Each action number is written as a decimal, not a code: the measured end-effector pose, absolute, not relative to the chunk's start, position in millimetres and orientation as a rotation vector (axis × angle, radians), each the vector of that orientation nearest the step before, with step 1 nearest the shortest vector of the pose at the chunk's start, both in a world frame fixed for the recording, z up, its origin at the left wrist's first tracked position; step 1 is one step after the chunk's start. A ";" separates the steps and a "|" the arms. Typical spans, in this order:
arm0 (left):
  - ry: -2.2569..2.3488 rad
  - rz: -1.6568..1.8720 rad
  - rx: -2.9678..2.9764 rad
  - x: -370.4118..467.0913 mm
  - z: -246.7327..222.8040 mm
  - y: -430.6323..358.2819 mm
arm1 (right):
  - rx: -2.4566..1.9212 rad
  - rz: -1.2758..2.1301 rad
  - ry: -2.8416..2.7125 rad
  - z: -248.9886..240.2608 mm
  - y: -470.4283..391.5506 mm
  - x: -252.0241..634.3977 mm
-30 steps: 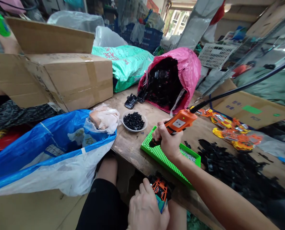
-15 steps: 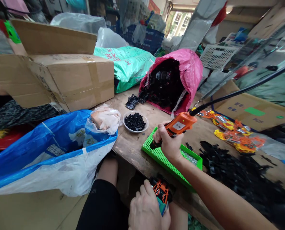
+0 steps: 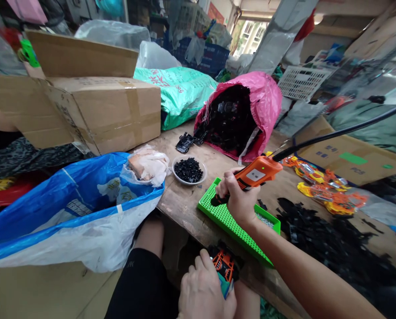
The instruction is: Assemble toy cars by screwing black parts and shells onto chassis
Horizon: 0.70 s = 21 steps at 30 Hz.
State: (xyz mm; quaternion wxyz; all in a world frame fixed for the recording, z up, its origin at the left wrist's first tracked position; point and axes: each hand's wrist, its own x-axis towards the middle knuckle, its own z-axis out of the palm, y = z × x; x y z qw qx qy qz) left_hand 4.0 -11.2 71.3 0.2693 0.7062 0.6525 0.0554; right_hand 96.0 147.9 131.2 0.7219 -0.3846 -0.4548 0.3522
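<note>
My right hand (image 3: 239, 195) is wrapped round an orange and black electric screwdriver (image 3: 258, 173), whose cable runs off to the upper right. It is held over a green perforated tray (image 3: 214, 208) with small silvery screws (image 3: 264, 219) at its right end. The screwdriver's tip is hard to make out against the tray. Low in front of me, my left hand (image 3: 202, 283) is closed on a toy car (image 3: 225, 266), orange and black on top with a teal part. The car is by the table's front edge, and my fingers hide part of it.
A bowl of small black parts (image 3: 188, 171) stands beyond the tray. Behind it a pink sack (image 3: 267, 102) spills black pieces. Black parts (image 3: 331, 248) are heaped at right, near orange-yellow pieces (image 3: 334, 195). A cardboard box (image 3: 118, 115) and a blue-white bag (image 3: 84, 230) occupy the left.
My right hand and the screwdriver have shifted slightly right and down over the tray. My left hand with the toy car stays nearly still.
</note>
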 end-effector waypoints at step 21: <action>1.661 0.171 1.929 -4.6 87.5 -8.8 | -0.956 0.880 -1.074 184.3 26.2 119.4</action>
